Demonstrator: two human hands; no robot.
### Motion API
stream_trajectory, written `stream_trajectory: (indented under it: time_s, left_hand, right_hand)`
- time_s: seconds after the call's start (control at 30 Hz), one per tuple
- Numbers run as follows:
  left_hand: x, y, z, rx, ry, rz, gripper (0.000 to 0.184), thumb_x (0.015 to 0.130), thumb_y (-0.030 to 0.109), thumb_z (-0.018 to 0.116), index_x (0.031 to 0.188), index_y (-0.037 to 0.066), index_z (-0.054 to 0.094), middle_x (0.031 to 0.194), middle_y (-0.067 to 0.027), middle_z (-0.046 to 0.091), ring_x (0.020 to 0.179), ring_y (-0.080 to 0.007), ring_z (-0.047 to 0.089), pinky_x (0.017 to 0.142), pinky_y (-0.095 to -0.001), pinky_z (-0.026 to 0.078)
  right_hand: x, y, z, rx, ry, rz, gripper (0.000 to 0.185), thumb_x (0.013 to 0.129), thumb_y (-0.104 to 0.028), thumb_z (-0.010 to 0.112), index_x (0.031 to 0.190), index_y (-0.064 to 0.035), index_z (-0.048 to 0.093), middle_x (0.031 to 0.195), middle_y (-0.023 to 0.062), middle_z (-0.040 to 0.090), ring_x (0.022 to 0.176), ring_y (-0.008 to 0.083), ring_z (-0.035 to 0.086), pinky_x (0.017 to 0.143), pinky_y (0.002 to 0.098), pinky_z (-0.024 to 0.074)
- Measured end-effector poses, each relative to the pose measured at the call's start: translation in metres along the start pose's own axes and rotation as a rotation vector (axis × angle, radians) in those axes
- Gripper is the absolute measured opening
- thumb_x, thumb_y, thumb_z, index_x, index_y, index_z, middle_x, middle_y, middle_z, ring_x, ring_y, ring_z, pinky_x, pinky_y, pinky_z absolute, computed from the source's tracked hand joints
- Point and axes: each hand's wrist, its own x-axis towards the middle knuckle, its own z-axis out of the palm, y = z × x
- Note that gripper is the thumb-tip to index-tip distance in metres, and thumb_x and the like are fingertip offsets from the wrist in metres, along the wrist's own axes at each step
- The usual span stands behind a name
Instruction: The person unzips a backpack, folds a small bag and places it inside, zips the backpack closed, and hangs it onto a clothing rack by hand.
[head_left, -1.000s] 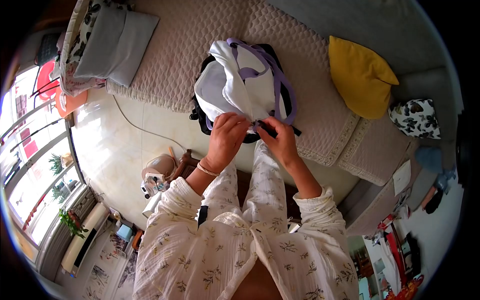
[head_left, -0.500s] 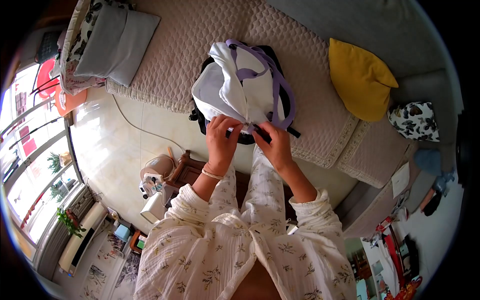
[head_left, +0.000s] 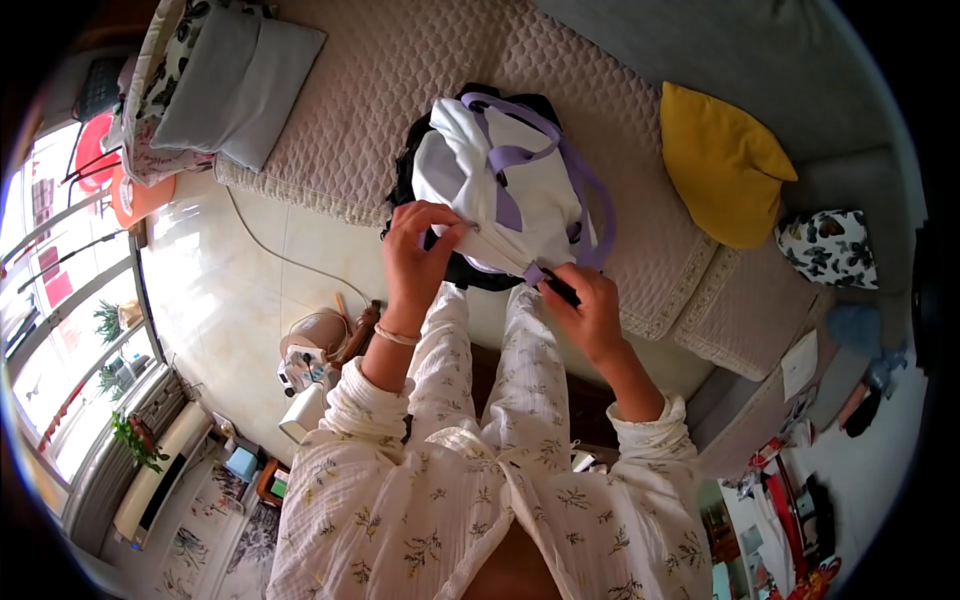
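A white bag (head_left: 547, 198) with purple straps (head_left: 524, 155) lies on the quilted sofa seat, with black material (head_left: 482, 273) showing beneath and around it. My left hand (head_left: 414, 245) is closed in a pinch on the near left edge of the bag's opening. At the near right corner, my right hand (head_left: 586, 304) is closed on the bag's edge beside a short purple tab. Something black sticks out by its fingers; I cannot tell what it is. Between my hands the edge is drawn out in a nearly straight line.
A yellow cushion (head_left: 722, 165) and a butterfly-patterned cushion (head_left: 829, 246) lie on the right of the quilted sofa seat (head_left: 350, 120). Grey cushions (head_left: 235, 85) are piled at the upper left. A cable (head_left: 262, 245) runs across the tiled floor to a low stool with items on it.
My hands have moved apart, the left one leftward and the right one to the right and slightly down. The bag has shifted a little to the right, and its edge is now stretched.
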Motion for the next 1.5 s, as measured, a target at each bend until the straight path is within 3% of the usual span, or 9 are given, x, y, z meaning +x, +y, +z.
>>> stream_trajectory:
  time_s: [0.2,0.3,0.5,0.6,0.97,1.23,1.33,1.4,1.5]
  left_hand:
    - [0.009,-0.005,0.003,-0.178,-0.051,-0.044,0.009,0.075,-0.002,0.067,0.083,0.002,0.064,0.095,-0.0059,0.066,0.089,-0.0163,0.062,0.081,-0.0271,0.047]
    - [0.002,0.002,0.016,-0.419,-0.101,-0.125,0.007,0.08,-0.001,0.064,0.086,0.0,0.061,0.096,-0.0076,0.068,0.089,-0.0147,0.064,0.082,-0.0266,0.048]
    - [-0.019,0.005,0.04,-0.38,-0.268,-0.228,0.007,0.083,-0.004,0.06,0.088,0.0,0.057,0.092,-0.0052,0.065,0.09,-0.0127,0.061,0.081,-0.0272,0.048]
    - [-0.026,0.013,0.049,-0.44,-0.505,-0.126,0.005,0.088,-0.003,0.057,0.091,-0.001,0.053,0.093,-0.0075,0.061,0.09,-0.0135,0.061,0.082,-0.0278,0.048]
    - [-0.001,0.009,0.051,-0.193,-0.158,0.061,0.01,0.077,-0.004,0.062,0.085,0.002,0.06,0.089,-0.0084,0.065,0.085,-0.025,0.062,0.078,-0.0334,0.048]
    - [0.056,-0.113,0.035,-0.244,0.111,-0.169,0.002,0.088,0.004,0.059,0.086,0.003,0.058,0.095,-0.003,0.066,0.095,-0.0124,0.059,0.085,-0.0283,0.046]
    - [0.068,-0.115,0.041,-0.477,-0.006,-0.229,0.003,0.087,-0.001,0.057,0.086,0.002,0.057,0.098,-0.007,0.065,0.093,-0.0139,0.06,0.087,-0.027,0.046]
    - [0.058,-0.089,0.056,-0.563,-0.039,-0.238,0.006,0.082,0.0,0.06,0.085,-0.003,0.056,0.088,-0.009,0.067,0.085,-0.0122,0.061,0.078,-0.0251,0.049]
    - [0.038,-0.031,0.057,-0.261,-0.017,-0.123,0.01,0.078,-0.004,0.062,0.083,-0.001,0.055,0.089,-0.0097,0.066,0.079,-0.0198,0.065,0.071,-0.0285,0.051]
  right_hand:
    - [-0.004,0.007,-0.012,-0.035,-0.014,-0.012,0.014,0.078,-0.011,0.07,0.084,-0.0041,0.059,0.064,0.0101,0.057,0.056,0.0284,0.053,0.052,0.0359,0.0399]
    - [-0.006,0.011,-0.023,-0.073,-0.116,0.116,0.017,0.077,-0.012,0.07,0.088,-0.0043,0.059,0.075,0.0092,0.06,0.066,0.0278,0.057,0.06,0.0359,0.0427]
    - [0.018,-0.005,-0.017,-0.181,0.093,-0.122,0.034,0.076,-0.022,0.072,0.101,-0.0065,0.055,0.099,0.0067,0.059,0.09,0.026,0.058,0.077,0.0384,0.0414]
    - [0.027,-0.008,0.005,-0.368,-0.131,0.03,0.04,0.074,-0.024,0.074,0.104,-0.0061,0.053,0.093,0.0073,0.058,0.085,0.0266,0.058,0.073,0.0394,0.0417]
    - [0.021,-0.001,0.007,-0.228,-0.053,-0.078,0.021,0.073,-0.008,0.07,0.081,-0.0044,0.051,0.075,0.0122,0.053,0.07,0.0331,0.053,0.06,0.0412,0.0409]
    - [-0.018,0.022,-0.031,-0.109,-0.095,-0.227,0.025,0.067,0.0,0.072,0.076,-0.0019,0.049,0.073,0.011,0.048,0.064,0.0315,0.049,0.057,0.0367,0.0424]
    - [-0.05,0.06,-0.041,-0.177,-0.118,0.031,0.027,0.065,-0.001,0.072,0.082,-0.0045,0.051,0.079,0.0103,0.054,0.074,0.0321,0.054,0.065,0.04,0.0425]
    - [-0.053,0.07,-0.051,-0.32,-0.15,0.079,0.035,0.064,-0.001,0.073,0.093,-0.0052,0.053,0.093,0.0112,0.056,0.085,0.0321,0.055,0.073,0.0406,0.0439]
    - [-0.042,0.059,-0.053,-0.5,-0.186,0.082,0.054,0.062,-0.004,0.075,0.111,-0.007,0.052,0.114,0.0125,0.054,0.102,0.0319,0.054,0.085,0.0417,0.0434]
